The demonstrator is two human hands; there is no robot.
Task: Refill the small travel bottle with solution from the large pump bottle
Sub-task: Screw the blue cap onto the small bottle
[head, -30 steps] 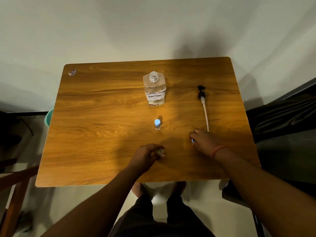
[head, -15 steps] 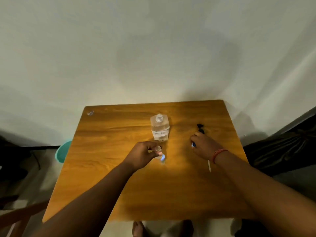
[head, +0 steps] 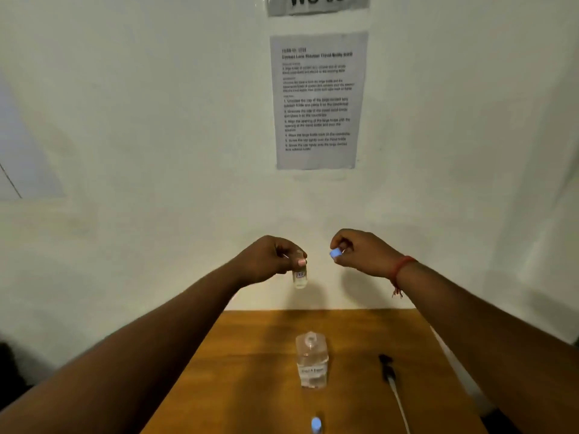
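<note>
Clear plastic, the small travel bottle [head: 299, 275] hung at frame centre, pinched near its open neck by the left hand [head: 269, 258]; the right hand [head: 357, 250] pinched its blue cap [head: 335, 253] just beside. It looked light, stiff and slippery, best gripped around the body. The large pump bottle [head: 311, 360] stood uncapped on the worktop [head: 250, 371] below.

Uncapped travel bottle [head: 299, 275] aloft; pump bottle [head: 312, 360] upright

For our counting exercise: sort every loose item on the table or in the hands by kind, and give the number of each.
Large bottles: 1, open, standing on the table
Small bottles: 2, one in the left hand, one capped at the near edge
Loose blue caps: 1, in the right hand
Pump heads with tube: 1
Total: 5
</note>
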